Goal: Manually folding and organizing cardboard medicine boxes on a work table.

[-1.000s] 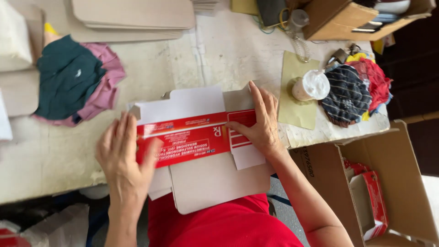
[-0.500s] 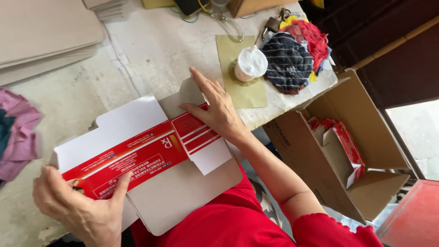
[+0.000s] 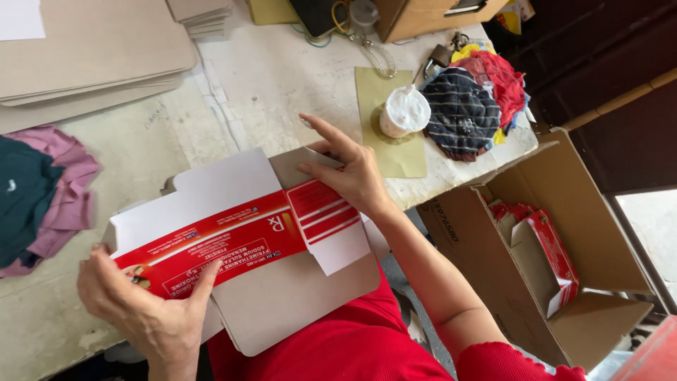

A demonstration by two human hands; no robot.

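Since the earlier frame, right hand has lifted its index finger. Both hands grip carton: left hand pinches one end, right presses the other; it overhangs table edge.

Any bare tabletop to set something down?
Yes: the pale patch between the stacked grey boards, the olive paper sheet and the red-and-white carton blank. Crowded at the right corner: white-lidded cup, cloth pile. Both left hand and right hand grip the blank.
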